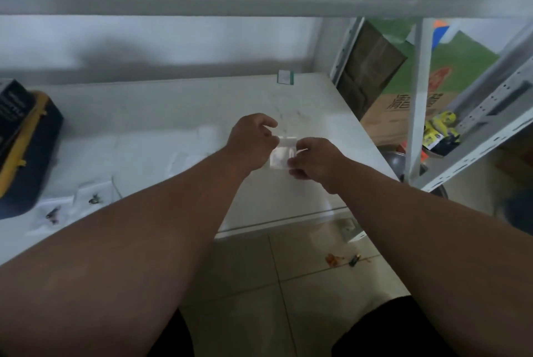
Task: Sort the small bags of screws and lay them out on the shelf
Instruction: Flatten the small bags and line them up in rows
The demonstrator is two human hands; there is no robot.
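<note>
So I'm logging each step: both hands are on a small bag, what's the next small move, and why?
Probably lower the bag onto the bare shelf beneath: both hands pinch it above the surface, and other bags already lie flat to the left.

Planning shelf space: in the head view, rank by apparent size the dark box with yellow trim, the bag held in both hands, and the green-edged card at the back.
1. dark box with yellow trim
2. bag
3. green-edged card, though it lies farther away, so its rank is unsure.
</note>
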